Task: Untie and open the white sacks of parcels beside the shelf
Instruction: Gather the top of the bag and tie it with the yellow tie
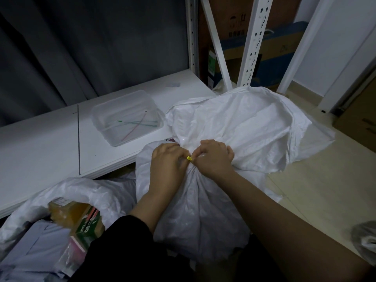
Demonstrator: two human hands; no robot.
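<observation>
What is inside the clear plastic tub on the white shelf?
A few thin coloured strips, green, teal and pink, lie crossed inside the clear tub. Nothing covers them; what they are is unclear.

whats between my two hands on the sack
A small yellow tie, at the gathered neck of the white sack gripped by the left hand and right hand. Head view shows it.

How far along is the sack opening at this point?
Done: the lower-left sack lies open, parcels showing; loose ties lie in the clear tub. In hand: left hand pinches the yellow tie, right hand grips the gathered neck of the middle sack. Left: getting that neck open.
</observation>
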